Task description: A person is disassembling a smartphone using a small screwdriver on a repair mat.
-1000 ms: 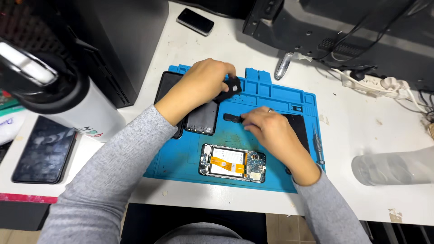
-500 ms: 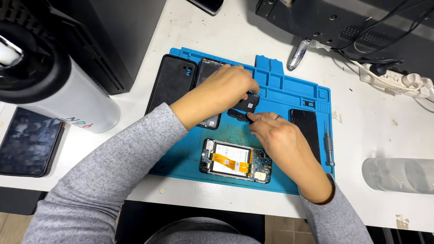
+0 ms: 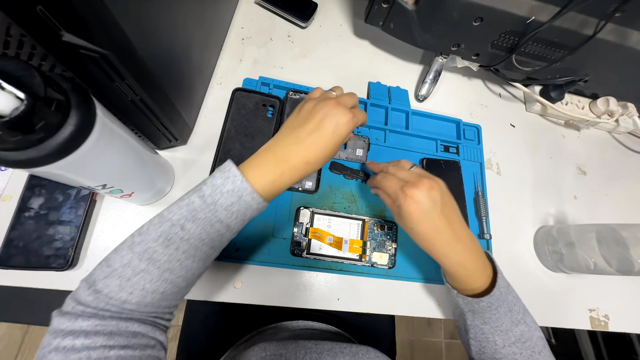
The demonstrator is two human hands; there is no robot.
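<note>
Blue mat (image 3: 427, 133) on white counter (image 3: 553, 173); your left hand (image 3: 323, 127) and right hand (image 3: 410, 190) both pinched small black part (image 3: 349, 171); opened phone (image 3: 345, 237) below, a slip could drop part onto board.

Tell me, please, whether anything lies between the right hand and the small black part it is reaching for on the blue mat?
Nothing visible does. The right hand has its fingertips right at the end of the small black part, with only bare blue mat around it. The left hand is at the dark cover piece just above, apart from that gap.
</note>
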